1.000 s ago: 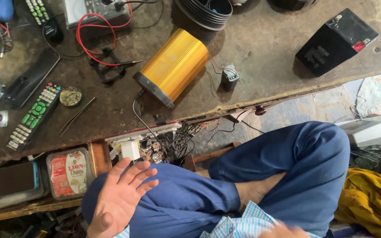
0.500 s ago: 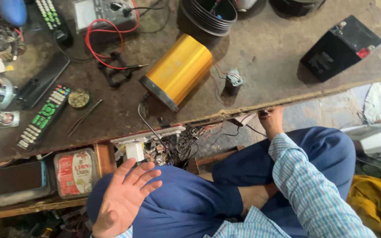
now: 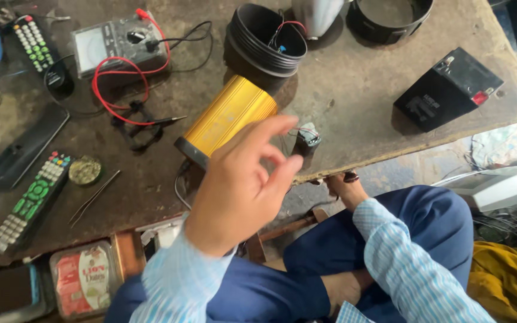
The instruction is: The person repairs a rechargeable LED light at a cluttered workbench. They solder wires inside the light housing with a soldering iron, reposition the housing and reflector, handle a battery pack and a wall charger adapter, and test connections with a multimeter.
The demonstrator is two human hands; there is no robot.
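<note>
My left hand (image 3: 240,185) hovers, fingers loose and empty, above the gold box (image 3: 228,116) mid-bench. It looks rigid, heavy, smooth: I'd grip its ribbed sides. My right hand (image 3: 345,188) is under the bench edge; I cannot tell its grip.

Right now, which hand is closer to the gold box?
Left. The left hand is raised right in front of the gold box, overlapping it. The right hand is at the table edge, farther away.

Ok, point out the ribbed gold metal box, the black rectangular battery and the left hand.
ribbed gold metal box (image 3: 230,115), head view, top face
black rectangular battery (image 3: 447,90), head view, top face
left hand (image 3: 240,185), head view, back of hand
</note>
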